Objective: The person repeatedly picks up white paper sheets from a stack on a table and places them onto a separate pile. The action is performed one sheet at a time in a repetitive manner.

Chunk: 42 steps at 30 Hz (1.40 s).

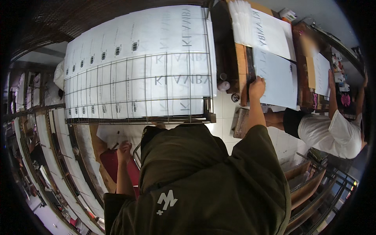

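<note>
My right hand (257,87) is at the near left edge of a flat white box (277,80) with dark lettering. Its fingers are closed on that edge, and the box lies on a wooden workbench (241,58). Beyond it lies another white lettered panel (274,33), next to a bundle of translucent plastic bags (241,23). Low on the left, my left hand (124,150) hangs beside a red chair (113,162). Its fingers are loosely bent and a little apart, with nothing visible in them.
A wire rack (145,88) packed with several upright white boxes (113,58) stands ahead. On the right, a person in a white shirt (329,135) handles another white panel (322,74). Shelving (51,156) lines the left; a wooden stool (241,123) stands below the bench.
</note>
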### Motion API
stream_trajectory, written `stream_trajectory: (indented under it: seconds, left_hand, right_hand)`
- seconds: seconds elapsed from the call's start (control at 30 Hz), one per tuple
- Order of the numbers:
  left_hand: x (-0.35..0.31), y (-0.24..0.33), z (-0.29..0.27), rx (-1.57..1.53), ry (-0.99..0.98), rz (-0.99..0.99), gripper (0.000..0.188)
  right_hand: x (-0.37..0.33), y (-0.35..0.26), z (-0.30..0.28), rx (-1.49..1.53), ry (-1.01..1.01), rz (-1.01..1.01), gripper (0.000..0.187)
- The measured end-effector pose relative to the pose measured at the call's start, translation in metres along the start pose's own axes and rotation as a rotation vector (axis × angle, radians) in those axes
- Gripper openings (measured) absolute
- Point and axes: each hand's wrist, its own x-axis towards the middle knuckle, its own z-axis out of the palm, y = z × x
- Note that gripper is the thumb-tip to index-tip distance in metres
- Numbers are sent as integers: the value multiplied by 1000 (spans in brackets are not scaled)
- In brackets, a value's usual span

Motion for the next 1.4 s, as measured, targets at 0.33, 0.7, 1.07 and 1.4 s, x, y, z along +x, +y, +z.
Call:
stream_trajectory:
  seconds: [0.33, 0.7, 1.07, 1.4]
  left_hand:
    - [56, 269, -44, 69, 135, 981, 37]
    - [11, 423, -165, 174, -331, 1167, 35]
    - [51, 307, -261, -461, 58, 1123, 24]
    - [-12, 231, -312, -626, 110, 845, 44]
  right_hand:
    - [13, -108, -204, -45, -45, -153, 16]
    - [-33, -346, -370, 127, 377, -851, 13]
    - [-103, -543, -349, 997, -214, -786, 27]
    - [-137, -663, -412, 721, -760, -1324, 33]
